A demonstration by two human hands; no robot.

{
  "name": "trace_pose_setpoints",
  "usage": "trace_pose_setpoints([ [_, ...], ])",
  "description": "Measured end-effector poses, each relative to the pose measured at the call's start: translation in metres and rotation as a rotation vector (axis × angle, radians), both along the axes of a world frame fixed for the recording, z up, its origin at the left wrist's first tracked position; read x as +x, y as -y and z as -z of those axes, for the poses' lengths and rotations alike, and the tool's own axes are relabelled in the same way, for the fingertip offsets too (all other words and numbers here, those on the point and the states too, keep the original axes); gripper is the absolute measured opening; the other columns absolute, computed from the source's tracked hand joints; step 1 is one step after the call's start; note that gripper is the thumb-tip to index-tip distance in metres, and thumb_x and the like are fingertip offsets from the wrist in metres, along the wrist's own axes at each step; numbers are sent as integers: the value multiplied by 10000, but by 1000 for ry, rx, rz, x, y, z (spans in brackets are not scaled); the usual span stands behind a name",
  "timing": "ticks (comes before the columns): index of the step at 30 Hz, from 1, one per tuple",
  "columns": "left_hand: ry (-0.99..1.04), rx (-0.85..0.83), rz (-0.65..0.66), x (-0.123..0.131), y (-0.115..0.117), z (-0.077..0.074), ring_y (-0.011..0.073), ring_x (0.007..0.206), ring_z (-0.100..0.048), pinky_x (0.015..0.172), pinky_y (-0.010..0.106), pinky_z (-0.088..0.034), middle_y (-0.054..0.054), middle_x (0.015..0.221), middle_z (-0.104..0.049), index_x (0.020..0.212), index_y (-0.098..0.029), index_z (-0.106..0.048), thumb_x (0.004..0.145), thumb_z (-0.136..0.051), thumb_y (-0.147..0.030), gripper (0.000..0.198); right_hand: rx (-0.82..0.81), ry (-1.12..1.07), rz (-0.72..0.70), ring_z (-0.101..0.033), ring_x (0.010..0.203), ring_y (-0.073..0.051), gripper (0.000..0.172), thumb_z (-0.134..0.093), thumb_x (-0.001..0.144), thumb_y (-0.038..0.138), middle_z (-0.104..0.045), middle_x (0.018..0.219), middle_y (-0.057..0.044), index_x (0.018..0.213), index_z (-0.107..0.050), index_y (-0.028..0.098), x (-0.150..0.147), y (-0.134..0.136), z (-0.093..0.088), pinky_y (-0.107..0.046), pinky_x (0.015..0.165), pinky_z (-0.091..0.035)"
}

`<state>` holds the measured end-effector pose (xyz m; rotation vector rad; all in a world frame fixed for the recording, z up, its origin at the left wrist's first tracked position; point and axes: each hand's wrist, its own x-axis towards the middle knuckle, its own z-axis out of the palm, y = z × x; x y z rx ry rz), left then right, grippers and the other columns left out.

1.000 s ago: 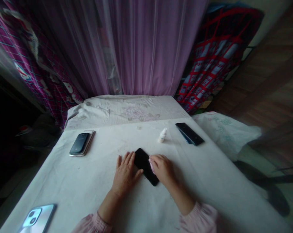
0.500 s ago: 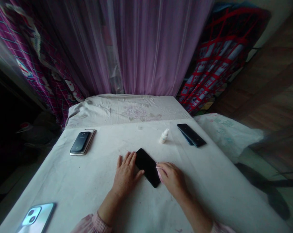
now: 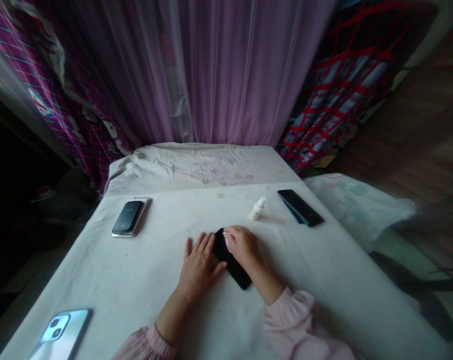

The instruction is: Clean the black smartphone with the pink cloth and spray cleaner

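A black smartphone [image 3: 238, 270] lies flat and slanted on the white-covered table. My left hand [image 3: 197, 265] rests at its left edge with the fingers stretched out, the thumb reaching onto the phone's side. Pinched in the fingers of my right hand [image 3: 245, 247] is a small pink cloth [image 3: 227, 242], held against the upper part of the dark screen. That hand covers part of the phone's upper right side. Beyond it, a small white bottle with a pointed cap [image 3: 257, 209] stands upright.
Two stacked phones [image 3: 300, 208] lie at the back right. More stacked phones [image 3: 127, 218] are at the left, and a light blue phone [image 3: 63, 335] lies face down at the front left. Purple curtains [image 3: 234, 75] hang behind the table [image 3: 166, 300].
My right hand has moved up and left with the pink cloth, from the phone's right edge to its upper part. My left hand keeps its place beside the phone.
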<state>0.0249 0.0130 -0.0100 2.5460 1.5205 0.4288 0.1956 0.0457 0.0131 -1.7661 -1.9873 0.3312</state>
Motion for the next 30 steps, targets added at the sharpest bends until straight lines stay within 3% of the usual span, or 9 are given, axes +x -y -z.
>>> trace_pose_setpoints([
  [5, -3, -3, 5, -1, -1, 1, 346, 1395, -361, 1117, 652, -225, 167, 1472, -463, 1457, -130, -365, 916, -483, -591, 721, -58, 19, -28, -646, 976, -182, 232, -513, 902, 137, -734, 1045, -60, 970, -724, 207, -10, -20, -3, -250, 872, -440],
  [11, 6, 44, 0, -3, 1, 5, 355, 1399, -351, 1112, 645, -229, 184, 1472, -457, 1474, -131, -344, 911, -445, -635, 762, -83, 46, -58, -640, 984, -179, 236, -499, 915, 158, -731, 1048, -55, 1008, -711, 206, -5, -27, -14, -255, 848, -436],
  [18, 20, 96, -56, 29, 30, 14, 443, 1398, -307, 1084, 665, -250, 278, 1502, -357, 1508, -62, -246, 642, -508, -888, 1225, -80, 95, -225, -618, 967, -171, 179, -539, 908, 175, -730, 971, -29, 954, -699, 240, -3, -25, -19, -245, 813, -430],
  [24, -88, -7, -45, 24, 37, 4, 433, 1401, -310, 1110, 644, -240, 243, 1510, -364, 1497, -97, -299, 651, -676, -706, 1108, 7, 133, -152, -631, 942, -179, 206, -499, 908, 142, -721, 985, -50, 947, -686, 219, 29, -9, -10, -260, 820, -445],
  [30, -165, -111, -15, -5, 26, -21, 348, 1398, -359, 1131, 644, -206, 155, 1488, -440, 1449, -184, -400, 768, -659, -337, 744, 70, 21, 32, -661, 896, -177, 207, -484, 875, 175, -727, 964, -34, 913, -683, 218, 73, 29, 10, -259, 782, -470],
])
